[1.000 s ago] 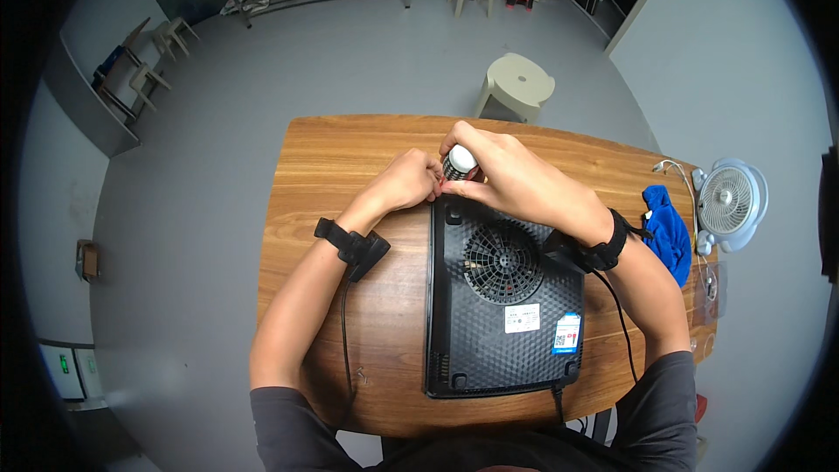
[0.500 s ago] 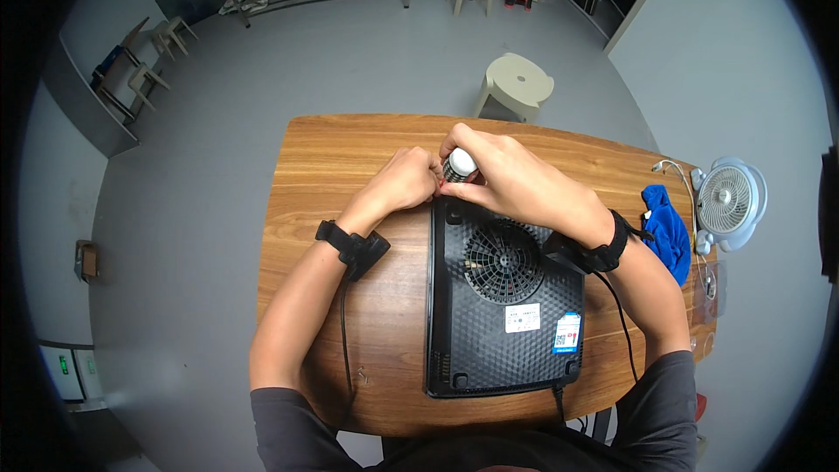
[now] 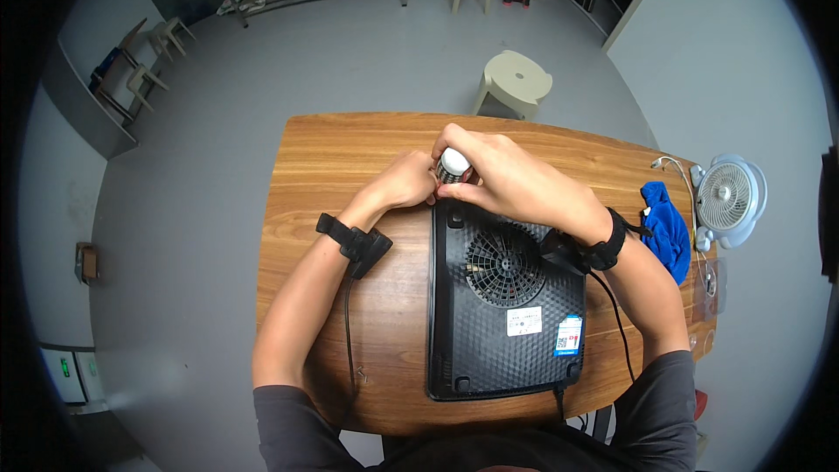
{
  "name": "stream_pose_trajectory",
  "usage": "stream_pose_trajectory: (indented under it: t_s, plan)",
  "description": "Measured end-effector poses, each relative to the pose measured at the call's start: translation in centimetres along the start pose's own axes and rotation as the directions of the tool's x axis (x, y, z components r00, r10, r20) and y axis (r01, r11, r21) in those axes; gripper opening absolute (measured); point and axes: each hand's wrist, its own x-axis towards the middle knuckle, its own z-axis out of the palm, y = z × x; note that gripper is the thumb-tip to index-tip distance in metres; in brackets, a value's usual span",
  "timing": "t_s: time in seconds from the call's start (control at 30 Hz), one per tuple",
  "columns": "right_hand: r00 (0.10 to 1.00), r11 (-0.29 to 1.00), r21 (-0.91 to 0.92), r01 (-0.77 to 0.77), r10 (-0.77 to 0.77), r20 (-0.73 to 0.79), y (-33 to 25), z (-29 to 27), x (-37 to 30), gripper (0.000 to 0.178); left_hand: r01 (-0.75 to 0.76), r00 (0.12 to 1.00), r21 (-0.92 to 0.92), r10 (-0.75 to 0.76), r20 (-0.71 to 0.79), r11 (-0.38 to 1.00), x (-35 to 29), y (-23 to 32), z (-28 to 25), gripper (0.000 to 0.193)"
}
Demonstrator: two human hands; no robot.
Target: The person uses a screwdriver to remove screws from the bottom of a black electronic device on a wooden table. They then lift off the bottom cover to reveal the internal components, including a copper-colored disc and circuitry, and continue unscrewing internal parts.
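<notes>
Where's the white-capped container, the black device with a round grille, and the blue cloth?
White-capped container (image 3: 454,162): head view, on its cap.
Black device (image 3: 488,328): head view, on its textured face.
Blue cloth (image 3: 667,234): head view, on its middle folds.

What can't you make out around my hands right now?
All in the head view:
Left hand: curled over, it hides whether it pinches anything.
White-capped bottle: the right hand covers part of its lower body.
Small metallic bits: too small to identify.
Black fan panel: its body hides its downward face.
</notes>
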Motion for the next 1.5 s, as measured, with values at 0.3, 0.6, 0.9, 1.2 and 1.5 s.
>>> stream_pose_trajectory:
  t_s: [0.3,0.6,0.9,1.2,1.5]
  plan:
    - [0.996,0.996,0.001,-0.087,0.087,-0.036,-0.7,-1.0,-1.0,0.039,0.073,0.997,-0.097,-0.069,0.041,0.993,-1.2,1.9,-0.3,0.02]
    - [0.99,1.0,0.025,-0.017,0.02,-0.141,-2.5,-0.7,-1.6,0.042,-0.07,0.998,-0.099,0.069,-0.015,0.993,-6.0,3.2,-1.5,0.02]
    - [0.986,0.994,0.09,-0.067,0.08,-0.145,-5.3,1.9,-1.9,0.043,-0.224,0.964,0.008,0.223,-0.147,0.975,-15.1,6.8,-0.8,0.027]
    - [0.976,0.961,0.208,-0.182,0.203,-0.085,-7.7,4.6,-4.2,0.056,0.05,0.974,0.014,-0.046,-0.221,0.999,-20.7,8.2,2.0,0.027]
    - [0.916,0.933,-0.141,-0.332,0.282,-0.286,-1.7,1.4,-17.2,0.06,0.421,0.873,0.005,-0.404,-0.272,0.907,-20.3,1.2,1.8,0.034]
